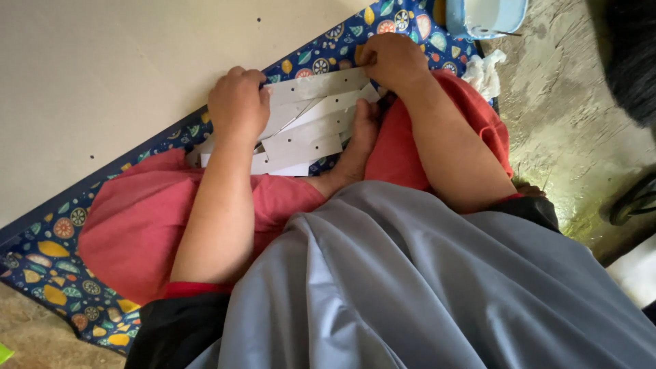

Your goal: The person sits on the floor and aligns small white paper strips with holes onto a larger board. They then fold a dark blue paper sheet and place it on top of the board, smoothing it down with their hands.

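Note:
My left hand (238, 102) and my right hand (392, 60) each grip one end of a long white cardboard strip (316, 86) with small punched holes. The strip lies across the top of a loose pile of similar white strips (301, 140) on a dark blue mat with a fruit print (48, 253). My bare foot (355, 147) rests against the right side of the pile. I sit cross-legged in red trousers (137, 219) and a grey garment (410, 280).
A large pale board (123, 61) lies flat beyond the mat, with a few small holes in it. A light blue bowl (486, 16) stands at the mat's top right corner beside a crumpled white cloth (486, 72). Rough concrete floor (574, 116) lies to the right.

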